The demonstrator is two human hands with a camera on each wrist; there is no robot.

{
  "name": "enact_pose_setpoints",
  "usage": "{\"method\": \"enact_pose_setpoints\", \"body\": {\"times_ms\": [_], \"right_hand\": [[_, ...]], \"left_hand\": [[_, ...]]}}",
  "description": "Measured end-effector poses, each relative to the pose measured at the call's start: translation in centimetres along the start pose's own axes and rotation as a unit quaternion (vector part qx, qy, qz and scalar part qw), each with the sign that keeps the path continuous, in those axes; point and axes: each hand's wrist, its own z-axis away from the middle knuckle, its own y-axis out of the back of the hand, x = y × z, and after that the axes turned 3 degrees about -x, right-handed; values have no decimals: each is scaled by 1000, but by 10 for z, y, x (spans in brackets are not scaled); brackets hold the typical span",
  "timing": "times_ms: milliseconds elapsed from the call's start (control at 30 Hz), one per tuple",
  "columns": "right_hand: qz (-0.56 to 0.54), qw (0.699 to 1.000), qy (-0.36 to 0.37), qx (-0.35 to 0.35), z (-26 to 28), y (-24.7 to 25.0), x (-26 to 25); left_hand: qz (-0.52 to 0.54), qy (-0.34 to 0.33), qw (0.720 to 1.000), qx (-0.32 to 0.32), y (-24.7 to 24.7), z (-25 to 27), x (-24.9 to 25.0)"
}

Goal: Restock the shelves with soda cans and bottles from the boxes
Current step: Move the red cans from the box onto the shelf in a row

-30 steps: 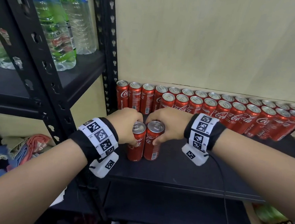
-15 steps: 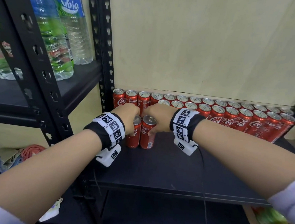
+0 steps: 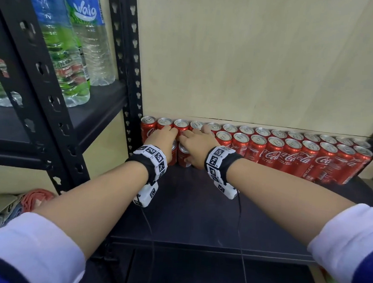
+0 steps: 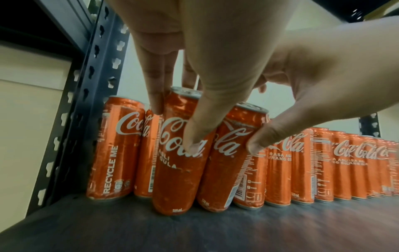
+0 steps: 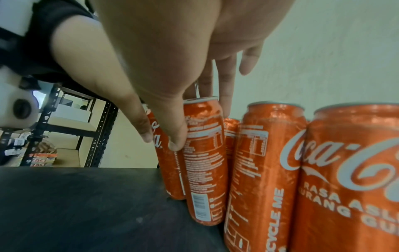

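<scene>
The red cans along the far edge of the shelf carry white "Coca-Cola" script; in the left wrist view the far-left can reads "RECYCLE ME" down its side, and one to its right shows "ASLI" and "GULA". A near right can reads "RASA ASLI". On the upper left shelf, a water bottle has a blue label reading "Vaio".

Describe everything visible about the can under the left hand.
The can is a slim red Coca-Cola can with a silver top and white script, looking like aluminium. It stands on the dark shelf, leaning slightly, in front of the back row of cans. The left hand grips it from above, thumb on its front; the right hand's can is pressed against its side.
</scene>
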Motion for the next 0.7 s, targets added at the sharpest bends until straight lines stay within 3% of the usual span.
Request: {"method": "enact_pose_setpoints", "body": {"times_ms": [300, 467, 700], "right_hand": [[-23, 998, -55, 28, -5, -6, 1], [-43, 995, -82, 35, -6, -16, 9], [-125, 983, -120, 60, 5, -11, 33]], "left_hand": [[-16, -2, 998, 58, -9, -25, -5], [-68, -1, 997, 34, -9, -26, -7], [-11, 17, 998, 56, -6, -19, -2]]}}
